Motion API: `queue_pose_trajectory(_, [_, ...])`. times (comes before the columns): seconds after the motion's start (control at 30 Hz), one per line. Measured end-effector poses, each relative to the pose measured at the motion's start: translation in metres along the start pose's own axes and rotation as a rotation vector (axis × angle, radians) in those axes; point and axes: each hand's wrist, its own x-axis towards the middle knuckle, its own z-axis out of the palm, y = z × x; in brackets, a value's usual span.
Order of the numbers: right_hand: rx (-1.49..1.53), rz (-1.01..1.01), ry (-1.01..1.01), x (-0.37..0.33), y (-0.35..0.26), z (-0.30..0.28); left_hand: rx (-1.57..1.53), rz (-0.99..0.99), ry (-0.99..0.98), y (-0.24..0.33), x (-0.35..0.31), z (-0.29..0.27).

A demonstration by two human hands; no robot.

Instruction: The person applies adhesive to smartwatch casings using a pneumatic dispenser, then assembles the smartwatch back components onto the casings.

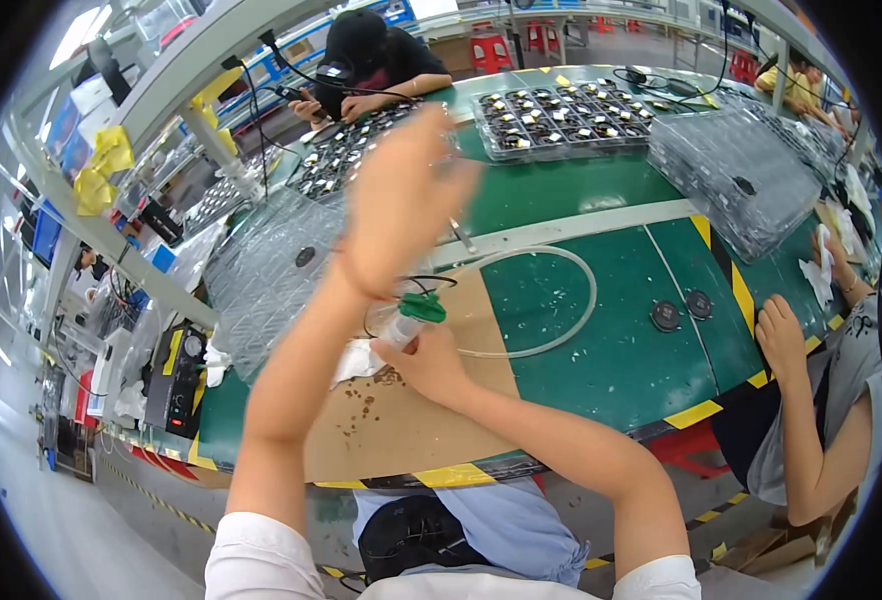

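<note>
My right hand [429, 362] is closed around a translucent dispensing syringe [399, 328] with a green cap [423, 306], held tilted over a brown cardboard sheet [431, 430]. A clear hose [589, 300] loops across the mat to the right of the hand. Up and to the left, my left hand [406, 205] is raised above the bench and smeared by motion; its fingers cannot be made out. White tissue [359, 362] lies beside the syringe, and brown spots mark the cardboard. A short metallic piece [461, 236] shows just right of my left hand.
Trays of small parts [561, 118] stand at the back. Stacked clear plastic trays [736, 170] are at right, more [271, 270] at left. Two black round parts [666, 316] lie on the green mat. A black control box [176, 375] sits left. Co-workers sit opposite and at right.
</note>
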Motion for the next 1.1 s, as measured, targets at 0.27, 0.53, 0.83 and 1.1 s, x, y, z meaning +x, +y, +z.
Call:
queue_pose_trajectory(0.27, [0.048,-0.028,0.076,-0.006,0.005,-0.002,0.424,-0.63,-0.46,-0.252,-0.103,-0.06])
queue_pose_trajectory(0.53, [0.303,0.11,0.04,-0.001,-0.002,-0.004,0.468,-0.714,-0.398,-0.265,-0.117,-0.045])
queue_pose_trajectory(0.83, [0.276,0.292,0.071,0.002,0.004,-0.01,-0.695,-0.683,-0.096,-0.118,-0.116,-0.079])
queue_pose_trajectory(1.1, [0.31,0.191,0.021,-0.005,0.002,-0.003,-0.717,-0.5,-0.592,-0.052,-0.193,-0.074])
